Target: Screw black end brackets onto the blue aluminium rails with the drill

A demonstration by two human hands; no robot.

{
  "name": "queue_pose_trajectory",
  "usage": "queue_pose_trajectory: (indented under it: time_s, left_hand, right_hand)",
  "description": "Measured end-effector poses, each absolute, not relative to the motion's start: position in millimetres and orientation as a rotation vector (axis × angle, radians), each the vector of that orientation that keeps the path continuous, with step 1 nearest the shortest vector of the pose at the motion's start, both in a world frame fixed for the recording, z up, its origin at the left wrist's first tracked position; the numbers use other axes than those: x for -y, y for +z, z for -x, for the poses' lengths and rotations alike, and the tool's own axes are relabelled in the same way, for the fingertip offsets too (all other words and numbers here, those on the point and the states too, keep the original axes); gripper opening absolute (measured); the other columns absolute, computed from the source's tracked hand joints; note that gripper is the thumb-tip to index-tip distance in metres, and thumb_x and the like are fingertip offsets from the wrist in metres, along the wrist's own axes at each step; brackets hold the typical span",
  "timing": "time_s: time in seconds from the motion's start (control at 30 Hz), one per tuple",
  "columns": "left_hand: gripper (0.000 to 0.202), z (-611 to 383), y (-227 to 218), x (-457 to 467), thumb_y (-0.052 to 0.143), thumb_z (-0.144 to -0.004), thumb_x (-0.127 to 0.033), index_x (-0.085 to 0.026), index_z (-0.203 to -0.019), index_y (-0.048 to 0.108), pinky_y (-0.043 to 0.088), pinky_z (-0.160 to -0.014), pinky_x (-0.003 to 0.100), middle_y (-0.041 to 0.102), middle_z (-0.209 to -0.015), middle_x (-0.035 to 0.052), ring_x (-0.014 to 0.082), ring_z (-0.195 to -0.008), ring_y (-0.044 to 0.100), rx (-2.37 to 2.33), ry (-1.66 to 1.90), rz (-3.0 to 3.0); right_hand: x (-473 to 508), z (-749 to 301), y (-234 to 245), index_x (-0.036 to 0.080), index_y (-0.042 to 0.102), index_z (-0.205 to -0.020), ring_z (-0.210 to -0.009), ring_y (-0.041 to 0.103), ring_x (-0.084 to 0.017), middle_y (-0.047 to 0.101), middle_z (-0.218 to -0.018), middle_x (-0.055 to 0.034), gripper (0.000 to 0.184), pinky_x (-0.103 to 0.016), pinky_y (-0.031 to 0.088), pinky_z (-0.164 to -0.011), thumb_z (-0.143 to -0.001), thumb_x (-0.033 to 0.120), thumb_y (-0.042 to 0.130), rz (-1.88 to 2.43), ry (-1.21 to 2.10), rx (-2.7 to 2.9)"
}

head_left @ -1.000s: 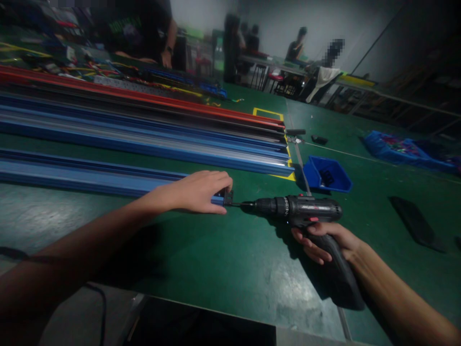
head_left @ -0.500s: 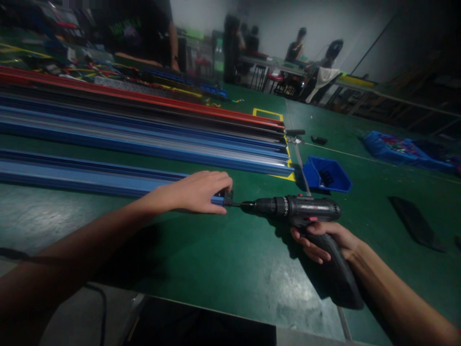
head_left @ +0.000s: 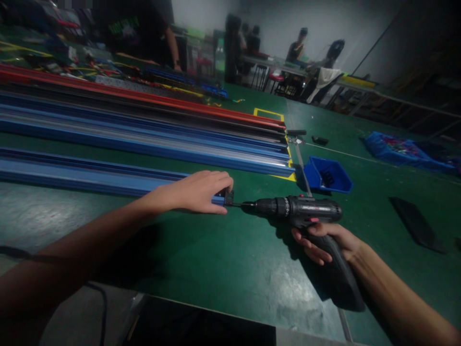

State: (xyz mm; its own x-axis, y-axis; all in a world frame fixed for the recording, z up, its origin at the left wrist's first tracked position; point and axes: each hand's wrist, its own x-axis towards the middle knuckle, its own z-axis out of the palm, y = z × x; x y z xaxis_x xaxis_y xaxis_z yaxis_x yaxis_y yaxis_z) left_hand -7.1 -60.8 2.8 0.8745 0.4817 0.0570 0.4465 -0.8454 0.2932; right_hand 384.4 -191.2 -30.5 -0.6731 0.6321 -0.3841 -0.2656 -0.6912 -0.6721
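My left hand [head_left: 201, 192] is closed around the right end of a blue metal profile [head_left: 108, 175] lying on the green table. A small black end piece [head_left: 229, 197] sits at that end, partly hidden by my fingers. In my right hand [head_left: 324, 242] is a black cordless drill [head_left: 309, 209], its grip wrapped by my fingers. The drill lies sideways with its bit [head_left: 236, 205] pointing left, the tip meeting the black end piece. Whether a screw is there is too small to tell.
Behind lie more blue profiles [head_left: 216, 154], black ones and an orange-red profile [head_left: 180, 101]. A blue bin [head_left: 338, 182] with black parts stands right of them. A flat black object [head_left: 416, 223] rests at the right. A person in dark clothes [head_left: 140, 33] stands across the table [head_left: 223, 264].
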Motion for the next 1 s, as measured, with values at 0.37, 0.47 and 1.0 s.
queue_pose_trajectory:
  time_s: [0.37, 0.47, 1.0]
  left_hand:
    - [0.042, 6.8, 2.9, 60.8, 0.072, -0.087, -0.055, -0.023, -0.108, 0.057, 0.041, -0.081, 0.033, 0.064, -0.111, 0.0043, 0.0239, -0.099, 0.061, -0.701, 0.187, -2.768]
    - [0.041, 6.5, 3.6, 61.3, 0.073, -0.087, -0.054, -0.023, -0.108, 0.056, 0.041, -0.081, 0.033, 0.064, -0.11, 0.0042, 0.0239, -0.099, 0.061, -0.708, 0.184, -2.767]
    - [0.041, 6.3, 4.0, 61.7, 0.072, -0.087, -0.054, -0.023, -0.108, 0.056, 0.041, -0.081, 0.033, 0.064, -0.11, 0.0044, 0.0236, -0.099, 0.061, -0.707, 0.181, -2.772]
  right_hand:
    - [191.7, -385.1, -32.9, 0.005, 0.074, -0.104, -0.042, 0.057, -0.007, 0.067, -0.078, -0.0056, 0.027, -0.023, 0.058, -0.052, -0.093, 0.029, 0.067, 0.86, 2.314, 0.842]
    - [192.1, -385.6, -32.8, 0.005, 0.074, -0.103, -0.042, 0.056, -0.007, 0.067, -0.078, -0.0053, 0.027, -0.022, 0.059, -0.052, -0.093, 0.029, 0.067, 0.875, 2.311, 0.84]
    - [191.7, -384.1, -32.5, 0.004, 0.074, -0.104, -0.044, 0.058, -0.008, 0.066, -0.078, -0.0057, 0.027, -0.023, 0.058, -0.053, -0.094, 0.028, 0.067, 0.834, 2.318, 0.829]
